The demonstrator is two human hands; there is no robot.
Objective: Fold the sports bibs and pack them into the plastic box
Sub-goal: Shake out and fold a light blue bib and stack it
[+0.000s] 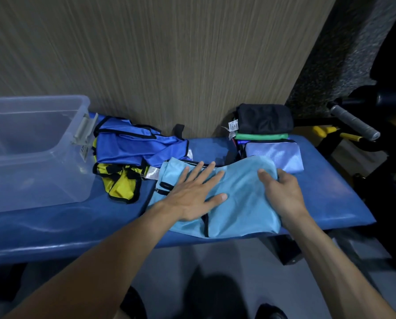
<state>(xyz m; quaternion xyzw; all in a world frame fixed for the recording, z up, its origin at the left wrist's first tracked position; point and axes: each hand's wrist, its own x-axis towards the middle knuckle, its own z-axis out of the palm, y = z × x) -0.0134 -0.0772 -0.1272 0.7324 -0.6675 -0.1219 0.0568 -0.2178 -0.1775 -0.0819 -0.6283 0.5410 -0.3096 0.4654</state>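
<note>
Bench (319,192): plastic box (31,143) stands left, apparently empty. Light-blue bib (240,199) lies centre, mid-fold. Left hand (192,196) presses flat, fingers straight; right hand (282,189) grips the folded edge. Recommend aligning edges and smoothing creases before releasing.

two bare forearms, sleeveless to the elbows; dark shoes (270,311) below

Left hand (193,195) pressing flat on a light blue bib (236,203) lying on the blue bench (319,199); right hand (282,192) taking a grip on its right edge. Clear plastic box (31,146) standing at left, unfolded bibs (132,153) beside it, folded bibs (268,137) stacked at right.
</note>
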